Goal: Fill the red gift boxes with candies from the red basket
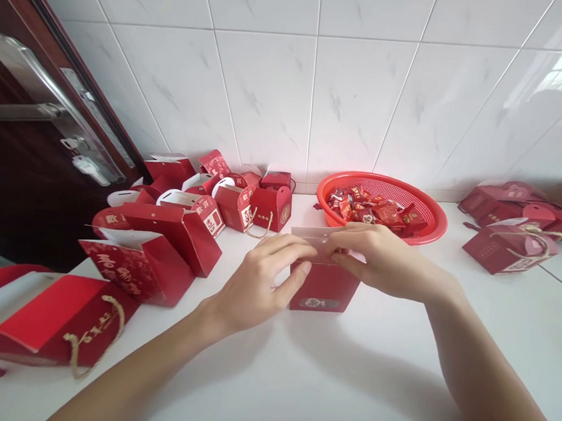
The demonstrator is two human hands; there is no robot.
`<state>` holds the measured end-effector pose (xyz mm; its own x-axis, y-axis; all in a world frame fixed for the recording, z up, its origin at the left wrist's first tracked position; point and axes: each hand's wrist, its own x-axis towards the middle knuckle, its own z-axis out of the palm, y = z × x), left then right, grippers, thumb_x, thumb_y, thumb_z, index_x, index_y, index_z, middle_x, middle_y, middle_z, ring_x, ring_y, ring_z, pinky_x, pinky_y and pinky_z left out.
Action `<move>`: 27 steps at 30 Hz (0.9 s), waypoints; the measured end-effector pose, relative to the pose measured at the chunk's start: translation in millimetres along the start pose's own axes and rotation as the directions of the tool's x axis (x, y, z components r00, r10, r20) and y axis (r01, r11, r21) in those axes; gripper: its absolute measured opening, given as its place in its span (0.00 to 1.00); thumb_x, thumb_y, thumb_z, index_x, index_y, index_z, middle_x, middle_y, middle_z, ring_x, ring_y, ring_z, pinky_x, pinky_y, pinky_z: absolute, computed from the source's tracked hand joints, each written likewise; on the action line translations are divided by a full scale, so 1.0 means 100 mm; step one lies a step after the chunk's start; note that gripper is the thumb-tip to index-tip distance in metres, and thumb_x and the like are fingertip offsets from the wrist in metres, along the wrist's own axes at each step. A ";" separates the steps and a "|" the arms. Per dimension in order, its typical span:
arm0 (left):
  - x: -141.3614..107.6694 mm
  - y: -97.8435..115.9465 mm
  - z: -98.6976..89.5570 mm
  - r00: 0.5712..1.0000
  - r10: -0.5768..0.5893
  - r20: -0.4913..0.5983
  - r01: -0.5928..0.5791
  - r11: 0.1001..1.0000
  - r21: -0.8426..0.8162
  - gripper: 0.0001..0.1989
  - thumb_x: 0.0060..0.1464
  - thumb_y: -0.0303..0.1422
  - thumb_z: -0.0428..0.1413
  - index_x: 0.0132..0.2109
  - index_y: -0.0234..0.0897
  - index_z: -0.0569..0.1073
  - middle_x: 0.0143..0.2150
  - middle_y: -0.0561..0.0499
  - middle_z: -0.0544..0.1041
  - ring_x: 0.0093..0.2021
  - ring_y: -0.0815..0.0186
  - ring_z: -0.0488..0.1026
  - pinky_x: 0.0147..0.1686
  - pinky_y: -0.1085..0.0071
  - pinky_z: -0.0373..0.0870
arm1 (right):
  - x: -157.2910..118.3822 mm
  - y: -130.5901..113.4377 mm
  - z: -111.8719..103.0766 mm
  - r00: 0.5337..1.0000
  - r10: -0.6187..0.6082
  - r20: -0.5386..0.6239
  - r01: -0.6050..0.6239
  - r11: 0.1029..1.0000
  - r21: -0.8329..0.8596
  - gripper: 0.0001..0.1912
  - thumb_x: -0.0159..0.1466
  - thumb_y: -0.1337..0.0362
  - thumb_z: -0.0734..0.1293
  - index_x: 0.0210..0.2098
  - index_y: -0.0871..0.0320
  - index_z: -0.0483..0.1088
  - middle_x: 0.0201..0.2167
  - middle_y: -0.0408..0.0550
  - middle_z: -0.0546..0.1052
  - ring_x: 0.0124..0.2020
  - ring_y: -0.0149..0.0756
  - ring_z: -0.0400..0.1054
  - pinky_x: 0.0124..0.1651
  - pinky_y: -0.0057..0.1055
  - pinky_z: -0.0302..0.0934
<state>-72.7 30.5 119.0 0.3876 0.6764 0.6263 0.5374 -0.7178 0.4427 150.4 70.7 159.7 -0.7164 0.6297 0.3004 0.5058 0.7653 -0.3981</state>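
A dark red paper gift box (321, 287) with a pale oval emblem low on its front stands upright on the white table, its top panels raised. My left hand (266, 280) is closed at the upper left edge of this box, thumb on the near side and fingers on the top. Over the upper right, my right hand (378, 256) has its fingers bent down and pinches the top panel. The fingers partly hide the box's upper part, so what lies inside is out of sight.
Beyond the box sits a red plastic basket (434, 224) of red-wrapped candies (387, 213). Several open red boxes (174, 229) crowd the left side, one with a rope handle (121, 327). More red boxes (509, 246) are at the right. A tiled wall (265, 94) and a door (18, 186) border the table.
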 end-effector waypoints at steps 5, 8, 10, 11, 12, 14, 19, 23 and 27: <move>0.02 -0.04 -0.02 0.999 0.041 0.035 -0.043 0.997 0.059 0.09 0.63 0.31 0.56 0.48 0.40 0.79 0.48 0.46 0.81 0.48 0.59 0.79 0.52 0.61 0.74 | 0.03 -0.01 0.01 0.998 -0.048 0.038 0.048 0.999 -0.003 0.13 0.71 0.67 0.60 0.44 0.55 0.78 0.40 0.50 0.81 0.40 0.40 0.74 0.40 0.34 0.66; 0.03 -0.09 -0.03 1.000 0.006 0.025 -0.008 0.998 0.058 0.10 0.64 0.31 0.56 0.49 0.40 0.79 0.49 0.46 0.81 0.49 0.58 0.78 0.52 0.61 0.75 | 0.05 0.03 0.02 0.996 -0.064 0.060 0.065 0.998 -0.006 0.13 0.70 0.66 0.62 0.47 0.52 0.78 0.45 0.49 0.81 0.48 0.45 0.75 0.49 0.42 0.68; 0.03 -0.12 -0.02 1.000 -0.020 0.020 0.019 0.999 0.050 0.10 0.64 0.30 0.55 0.50 0.41 0.78 0.50 0.46 0.80 0.50 0.59 0.78 0.52 0.62 0.75 | 0.05 0.06 0.03 0.997 -0.042 0.061 0.044 0.999 -0.029 0.13 0.69 0.67 0.63 0.46 0.51 0.79 0.46 0.49 0.81 0.52 0.48 0.74 0.52 0.45 0.68; 0.03 -0.14 -0.02 1.000 -0.023 0.017 0.022 0.999 0.049 0.11 0.64 0.29 0.54 0.50 0.41 0.78 0.51 0.46 0.79 0.51 0.58 0.78 0.53 0.61 0.75 | 0.06 0.08 0.04 0.998 -0.032 0.062 0.034 0.999 -0.035 0.13 0.68 0.68 0.64 0.46 0.50 0.79 0.48 0.49 0.81 0.53 0.49 0.73 0.53 0.45 0.68; 0.03 -0.15 -0.01 1.000 -0.021 0.013 0.020 0.998 0.052 0.11 0.65 0.28 0.54 0.50 0.41 0.78 0.53 0.45 0.79 0.53 0.58 0.77 0.54 0.61 0.75 | 0.06 0.09 0.04 0.997 -0.030 0.066 0.032 0.999 -0.033 0.15 0.67 0.69 0.64 0.47 0.50 0.79 0.50 0.49 0.80 0.54 0.49 0.73 0.53 0.45 0.68; 0.02 -0.18 0.02 1.000 -0.011 -0.008 0.011 0.997 0.075 0.11 0.64 0.26 0.53 0.50 0.41 0.77 0.56 0.44 0.76 0.55 0.57 0.75 0.55 0.58 0.74 | 0.05 0.10 0.04 0.996 -0.048 0.079 0.050 0.999 -0.020 0.19 0.66 0.72 0.63 0.51 0.48 0.77 0.55 0.48 0.78 0.55 0.47 0.73 0.53 0.43 0.69; 0.01 -0.21 0.05 0.999 -0.047 -0.022 0.048 0.997 0.064 0.09 0.61 0.26 0.57 0.47 0.41 0.77 0.66 0.42 0.66 0.64 0.53 0.68 0.61 0.52 0.69 | 0.02 0.08 -0.02 0.999 -0.033 0.019 0.033 0.999 -0.008 0.15 0.66 0.69 0.65 0.49 0.49 0.78 0.45 0.47 0.81 0.46 0.43 0.76 0.45 0.37 0.69; 0.01 -0.23 0.07 0.987 -0.157 -0.020 0.157 0.987 -0.031 0.16 0.59 0.28 0.59 0.54 0.44 0.73 0.71 0.43 0.60 0.69 0.52 0.62 0.66 0.50 0.64 | -0.04 0.07 -0.15 0.970 0.019 -0.243 -0.021 1.000 -0.006 0.14 0.66 0.58 0.70 0.49 0.53 0.76 0.47 0.50 0.80 0.48 0.46 0.74 0.46 0.40 0.69; 0.01 -0.29 0.10 0.953 -0.302 0.011 0.296 0.928 -0.226 0.35 0.58 0.32 0.61 0.69 0.48 0.57 0.61 0.44 0.73 0.63 0.56 0.71 0.64 0.51 0.66 | -0.07 0.14 -0.23 0.978 0.133 -0.162 -0.134 0.991 0.006 0.36 0.59 0.49 0.75 0.64 0.49 0.67 0.60 0.52 0.74 0.60 0.55 0.69 0.51 0.45 0.69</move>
<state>-80.4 53.9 100.0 0.2156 0.8633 0.4564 0.4441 -0.5029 0.7415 173.5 79.6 172.2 -0.5553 0.7392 0.3810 0.5943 0.6732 -0.4400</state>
